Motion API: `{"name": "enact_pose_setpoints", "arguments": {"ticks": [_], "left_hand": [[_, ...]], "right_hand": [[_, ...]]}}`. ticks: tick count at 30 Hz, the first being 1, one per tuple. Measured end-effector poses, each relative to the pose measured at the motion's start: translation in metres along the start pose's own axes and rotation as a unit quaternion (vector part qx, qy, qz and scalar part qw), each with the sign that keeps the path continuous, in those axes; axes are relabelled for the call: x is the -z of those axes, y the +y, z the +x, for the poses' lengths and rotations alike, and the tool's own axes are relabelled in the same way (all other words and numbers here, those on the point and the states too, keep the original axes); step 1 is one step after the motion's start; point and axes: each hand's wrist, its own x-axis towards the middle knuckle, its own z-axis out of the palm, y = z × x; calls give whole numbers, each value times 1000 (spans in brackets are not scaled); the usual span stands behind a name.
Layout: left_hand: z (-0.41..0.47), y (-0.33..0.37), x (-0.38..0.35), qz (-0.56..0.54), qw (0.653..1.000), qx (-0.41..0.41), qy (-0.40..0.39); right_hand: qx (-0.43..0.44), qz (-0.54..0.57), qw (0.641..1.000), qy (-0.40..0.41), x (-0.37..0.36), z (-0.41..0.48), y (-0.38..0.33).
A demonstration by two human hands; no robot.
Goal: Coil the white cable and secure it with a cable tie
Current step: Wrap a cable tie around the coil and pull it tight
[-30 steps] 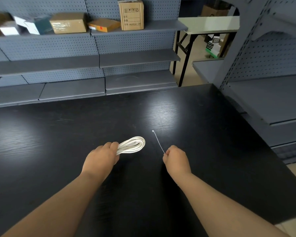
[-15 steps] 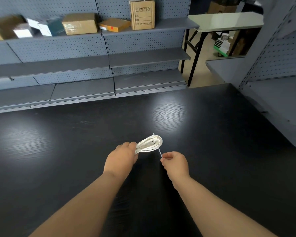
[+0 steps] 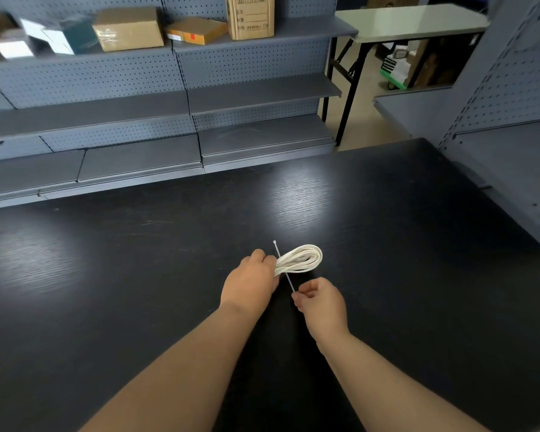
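The white cable (image 3: 303,259) is wound into a flat oval coil just above the black table (image 3: 137,275). My left hand (image 3: 250,283) is closed around the coil's left end, and the loops stick out to the right of my fingers. A thin white cable tie (image 3: 283,265) runs slantwise behind the coil next to my left fingers, with its small head at the top. My right hand (image 3: 321,304) pinches the tie's lower end between thumb and fingers, just below and right of the coil.
Grey pegboard shelving (image 3: 181,98) runs along the table's far edge, with cardboard boxes (image 3: 128,28) on its top shelf. Another grey shelf unit (image 3: 508,151) stands at the right. A folding table (image 3: 412,21) is at the back right.
My right hand has brought the cable tie left to the coil, and it now crosses behind the loops by my left fingers. The view has shifted, so both hands sit further right.
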Motion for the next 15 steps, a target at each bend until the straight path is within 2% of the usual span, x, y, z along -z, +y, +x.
{"name": "enact_pose_setpoints", "arguments": {"ticks": [7, 15], "left_hand": [[3, -1, -9, 15, 1000, 0, -2], [-1, 2, -20, 61, 997, -39, 12]], "right_hand": [[15, -10, 1000, 15, -6, -5, 0], [36, -21, 998, 40, -8, -7, 2]]}}
